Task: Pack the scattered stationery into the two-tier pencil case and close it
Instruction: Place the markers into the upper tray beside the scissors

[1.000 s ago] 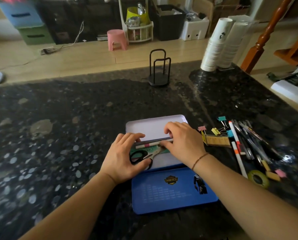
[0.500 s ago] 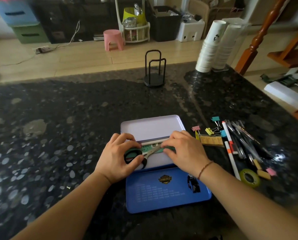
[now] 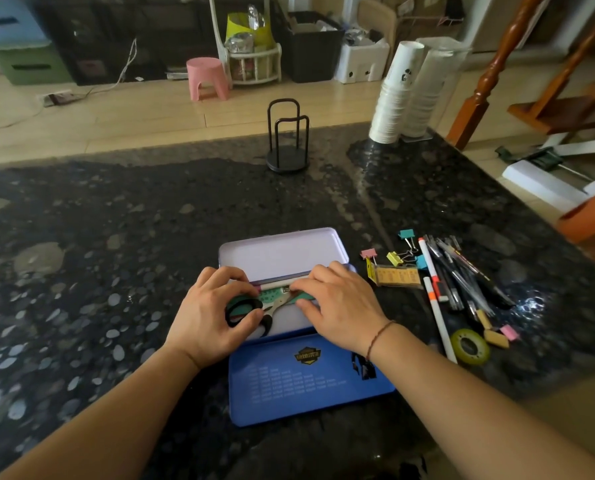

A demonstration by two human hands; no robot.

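Observation:
The two-tier pencil case lies open on the dark stone counter, pale lilac inside, its blue lid flat toward me. In the case lie black-handled scissors, a green ruler and a white pen. My left hand rests on the scissor handles, fingers curled over them. My right hand presses down on the right end of the ruler and the scissor blades. To the right lie scattered pens, binder clips, a staple box, erasers and a tape roll.
A black wire holder stands at the counter's far edge. Stacks of paper cups stand at the far right corner. The counter's right edge runs close to the pens. Beyond are a pink stool and storage boxes on the floor.
The dark pen under my fingertips at the case's inner edge one second ago is no longer seen. Both hands have settled lower onto the scissors and ruler. My head has shifted slightly.

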